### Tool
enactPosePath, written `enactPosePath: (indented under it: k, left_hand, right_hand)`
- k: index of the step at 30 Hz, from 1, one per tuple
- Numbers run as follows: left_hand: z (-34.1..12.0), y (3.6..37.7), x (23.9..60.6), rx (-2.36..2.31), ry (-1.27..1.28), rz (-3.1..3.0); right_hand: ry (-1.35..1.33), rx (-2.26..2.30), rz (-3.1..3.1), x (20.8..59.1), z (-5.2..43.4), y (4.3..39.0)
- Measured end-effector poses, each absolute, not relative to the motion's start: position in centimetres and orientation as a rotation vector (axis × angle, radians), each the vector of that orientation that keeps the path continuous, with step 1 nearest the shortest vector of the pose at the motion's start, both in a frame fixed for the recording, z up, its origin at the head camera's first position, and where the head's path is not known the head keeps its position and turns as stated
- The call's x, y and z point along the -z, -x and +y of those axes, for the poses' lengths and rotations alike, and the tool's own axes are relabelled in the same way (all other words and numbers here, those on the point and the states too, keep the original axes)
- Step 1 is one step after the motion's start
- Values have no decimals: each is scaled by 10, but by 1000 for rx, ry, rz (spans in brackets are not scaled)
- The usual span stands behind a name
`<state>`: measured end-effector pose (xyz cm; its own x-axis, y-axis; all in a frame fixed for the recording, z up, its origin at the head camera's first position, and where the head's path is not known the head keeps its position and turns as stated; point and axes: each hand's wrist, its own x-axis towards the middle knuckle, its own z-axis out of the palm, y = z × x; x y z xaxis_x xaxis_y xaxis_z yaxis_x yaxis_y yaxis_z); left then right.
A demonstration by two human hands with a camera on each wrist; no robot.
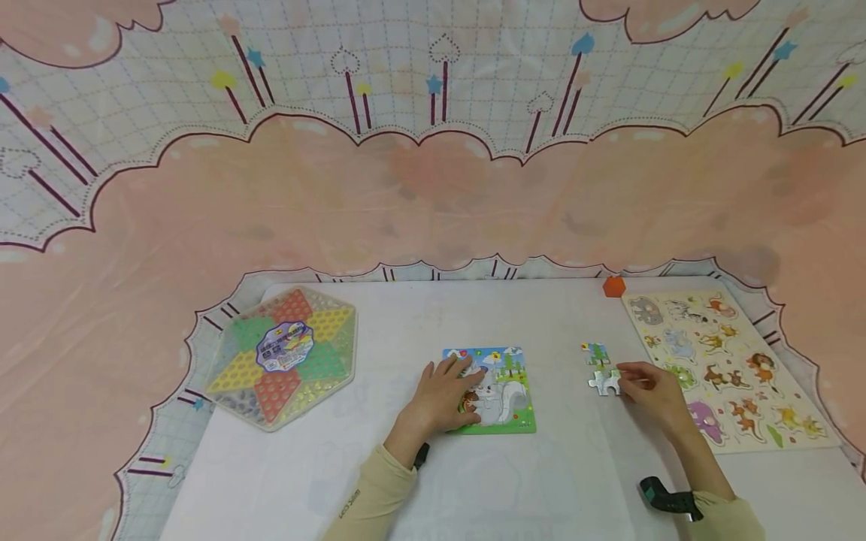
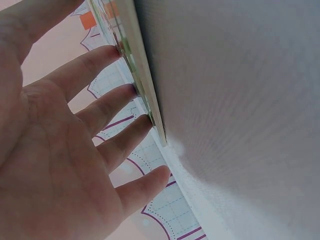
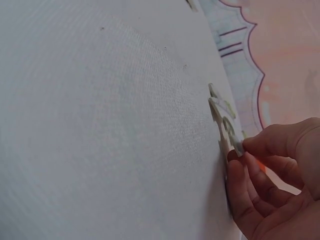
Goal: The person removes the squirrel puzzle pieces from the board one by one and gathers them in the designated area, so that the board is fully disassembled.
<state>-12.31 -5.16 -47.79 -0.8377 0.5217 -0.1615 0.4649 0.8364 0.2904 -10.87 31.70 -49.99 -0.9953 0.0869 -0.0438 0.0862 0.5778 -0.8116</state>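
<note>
Your left hand lies flat with straight fingers on the squirrel puzzle board, covering its left part, the fingertips pressing on the board's face so that it stays put on the white surface. That grip is released: nothing is curled round anything. Your right hand, at about 3 o'clock from the board and well apart from it, pinches a loose grey puzzle piece by its right edge between thumb and fingers, the piece low against the surface. A second loose piece, printed with a tree, lies just beyond it at 12 o'clock, apart from the hand. By my reading you are at the pick-up step: one piece in the fingers, the board steadied and waiting. The next move would call for carrying the grey piece toward 9 o'clock to the board, turning it until its tabs match the gap, and lifting the left fingers off whatever slot they cover; which slot is open I cannot tell under your hand. The animal peg puzzle at 3 o'clock of your right hand, the orange block and the hexagonal checkers board far out at 9 o'clock lie untouched.
</note>
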Motion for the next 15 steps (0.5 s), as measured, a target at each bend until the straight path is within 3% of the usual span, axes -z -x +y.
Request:
enactPosePath:
  k: [15]
  left_hand:
    - [-52, 123, 480, -348, -753, 2779]
  right_hand:
    - [226, -1414, -2801, 500, 316, 110]
